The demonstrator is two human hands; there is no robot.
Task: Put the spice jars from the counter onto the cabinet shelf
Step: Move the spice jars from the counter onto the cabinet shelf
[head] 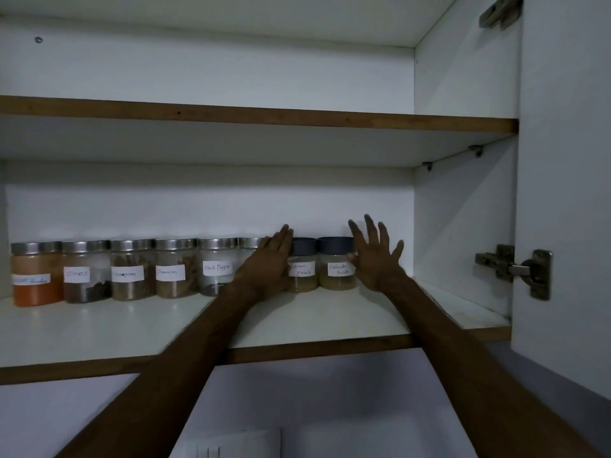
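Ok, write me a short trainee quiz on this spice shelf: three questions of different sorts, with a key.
1. True or false: the Garam Masala jar has a steel lid.
2. Which label is on the rightmost jar? A Black Pepper; B Coriander Powder; C Cloves.
3. Fill in: the fingers of the right hand are ___ (spread or curled).

Key: 1 false, its lid is dark. 2 B. 3 spread.

Dim, cool light comes from the near side. The shelf [314,319] carries faint reflections, steel lids [132,245] gleam softly, the right hand [377,259] is slightly blurred, and straight edges bow.
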